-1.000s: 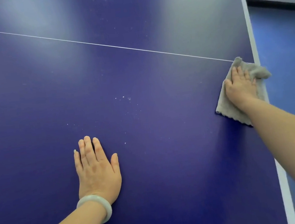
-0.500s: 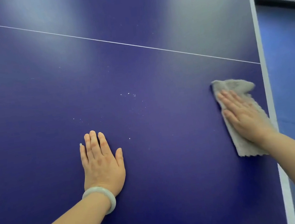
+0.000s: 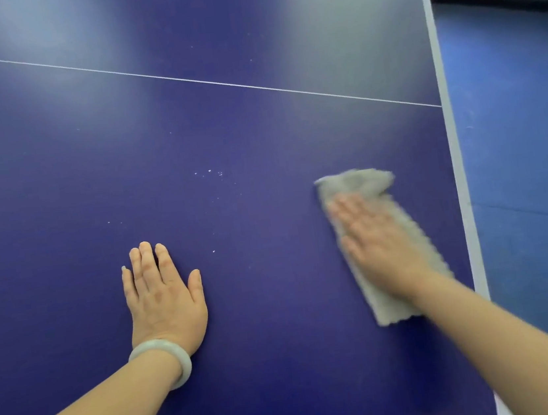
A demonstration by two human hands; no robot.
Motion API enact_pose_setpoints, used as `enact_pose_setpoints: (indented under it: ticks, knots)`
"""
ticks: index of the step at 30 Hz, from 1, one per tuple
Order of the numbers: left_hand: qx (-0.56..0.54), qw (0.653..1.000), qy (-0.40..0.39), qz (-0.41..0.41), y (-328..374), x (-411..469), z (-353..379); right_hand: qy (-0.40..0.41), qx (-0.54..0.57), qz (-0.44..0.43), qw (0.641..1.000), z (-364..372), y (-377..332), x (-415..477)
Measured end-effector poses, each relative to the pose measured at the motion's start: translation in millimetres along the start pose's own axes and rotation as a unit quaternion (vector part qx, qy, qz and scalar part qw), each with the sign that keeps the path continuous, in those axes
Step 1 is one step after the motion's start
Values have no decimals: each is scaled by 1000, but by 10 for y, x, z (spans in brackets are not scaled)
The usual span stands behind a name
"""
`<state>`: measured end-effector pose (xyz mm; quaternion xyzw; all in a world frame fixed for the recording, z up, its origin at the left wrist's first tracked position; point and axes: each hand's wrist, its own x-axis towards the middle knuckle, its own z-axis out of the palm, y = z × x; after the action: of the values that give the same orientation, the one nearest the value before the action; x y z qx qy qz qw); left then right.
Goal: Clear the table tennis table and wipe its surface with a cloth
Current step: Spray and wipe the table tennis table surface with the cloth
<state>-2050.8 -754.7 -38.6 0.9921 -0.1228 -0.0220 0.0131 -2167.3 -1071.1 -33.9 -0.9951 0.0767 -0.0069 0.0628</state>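
At about four o'clock on the table tennis table, the right hand is pressing the grey cloth flat under straight fingers, probably to spread wiping pressure. At seven o'clock the left hand is lying open, palm down, holding nothing, likely bracing. White specks are dotting the glossy centre; blue floor is showing at three o'clock.
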Motion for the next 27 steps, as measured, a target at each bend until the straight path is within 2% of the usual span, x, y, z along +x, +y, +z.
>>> enact_pose_setpoints:
  ticks: [3,5,6,9,11,13,16,18,20,23,25,27]
  knots:
    - [1,1000,-6,-2,-4,6,-8,6,39,246,968,-129,573,12]
    - [1,1000,-6,-3,-11,9,-4,-13,65,310,948,-147,485,48]
    - [0,1000,-5,-4,-11,9,-7,-19,60,295,953,-129,336,47]
    - [-6,1000,-7,-4,-5,7,-5,-46,35,99,993,-54,-147,-226]
    - [-7,1000,-5,-3,-9,5,-1,-71,32,18,997,-88,-230,-565]
    - [-7,1000,-2,-3,-12,0,2,-54,27,67,996,-77,-201,-989]
    - [-3,1000,-4,-5,-3,-2,2,-4,22,252,967,51,-440,-1543]
    - [-4,1000,0,-4,-11,0,13,9,15,309,951,180,-774,-1580]
    - [-8,1000,4,-4,-7,-2,18,24,16,310,950,253,-1110,-1388]
    - [-8,1000,1,-6,1,3,20,24,16,252,967,238,-1304,-895]
    - [-4,1000,-1,-5,2,4,17,8,17,225,974,196,-1090,-601]
    - [3,1000,-5,-2,4,5,15,3,26,287,957,135,-653,-373]
